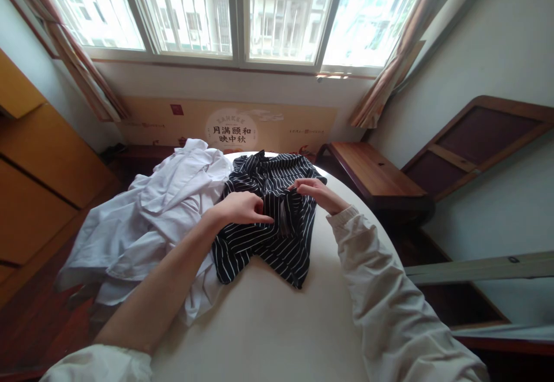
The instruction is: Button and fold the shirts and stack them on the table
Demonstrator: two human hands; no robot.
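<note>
A black shirt with thin white stripes [236,243] lies rumpled on the round white table [259,336], its two lower ends spread towards me. My right hand [310,188] pinches a fold of it between thumb and fingers on the right side, lifting the cloth slightly. On the left part of the same shirt, my left hand [242,208] is closed with the thumb pointing right; its curled fingertips are partly hidden, and the cloth appears to be in its grip. A narrow greyish strip, perhaps a label, shows on the shirt between the hands.
A heap of white garments [173,197] lies to the left, hanging over the table edge. Beyond the right edge is a wooden bench [374,168], with a wooden-framed panel [476,139] against the wall. A printed banner [277,122] hangs under the windows; wooden cabinets [38,163] stand left.
</note>
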